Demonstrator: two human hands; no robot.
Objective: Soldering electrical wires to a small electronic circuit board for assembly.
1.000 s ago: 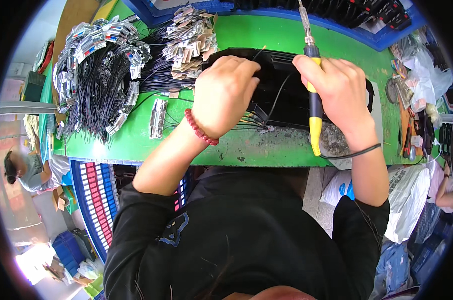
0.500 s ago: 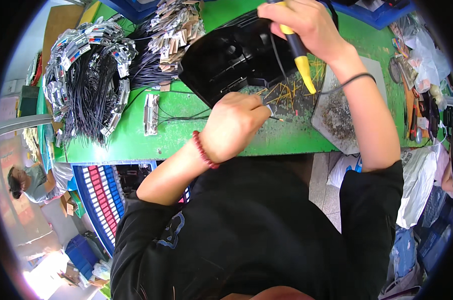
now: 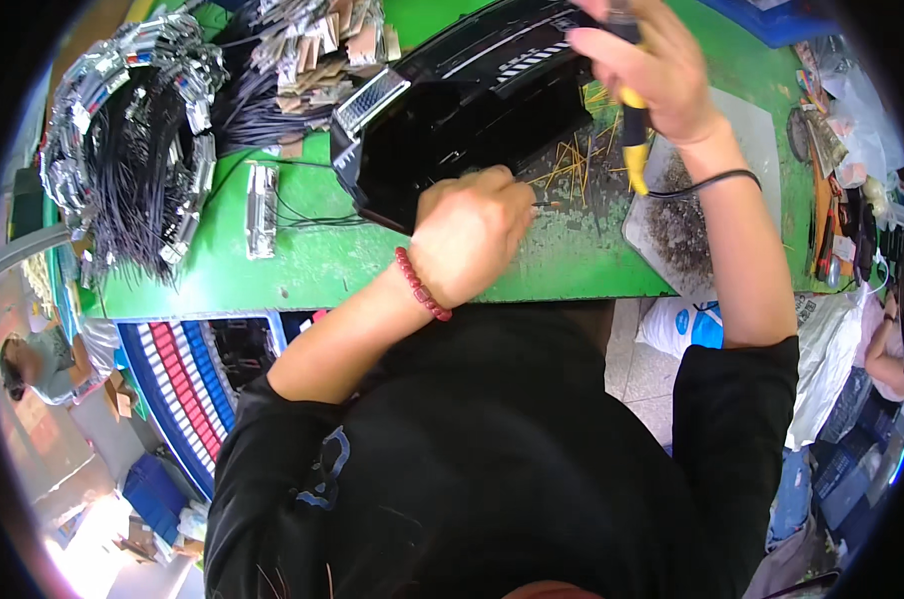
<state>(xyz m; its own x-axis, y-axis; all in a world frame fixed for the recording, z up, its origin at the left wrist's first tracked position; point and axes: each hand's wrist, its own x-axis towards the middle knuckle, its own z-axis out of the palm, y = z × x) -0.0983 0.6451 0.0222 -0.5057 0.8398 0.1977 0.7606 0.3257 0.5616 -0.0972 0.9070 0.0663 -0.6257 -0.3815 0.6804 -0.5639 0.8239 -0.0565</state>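
Observation:
My left hand (image 3: pixel 475 232), with a red bead bracelet on its wrist, is closed at the near edge of a black plastic housing (image 3: pixel 452 130). A thin wire end (image 3: pixel 549 204) pokes out past its fingers. Black cables run toward that hand from a silver metal part (image 3: pixel 262 210) lying to its left. Up at the right, my right hand (image 3: pixel 661 80) is wrapped round a black-and-yellow soldering iron (image 3: pixel 635 150), its yellow cord end pointing down. The cord crosses my right forearm. The iron's tip cannot be made out.
Thin yellow sticks (image 3: pixel 572 170) are scattered beside the housing. A pale board (image 3: pixel 751 130) with dark grit lies right. Bundled cables with silver ends (image 3: pixel 137 130) and cables with cardboard tabs (image 3: pixel 322 50) are heaped at left on the green table (image 3: pixel 372 275). Bags and tools line the right.
The black housing has turned, showing its slotted side and a silver grille at its left end. The soldering iron now stands more upright. My left hand stays closed near the housing.

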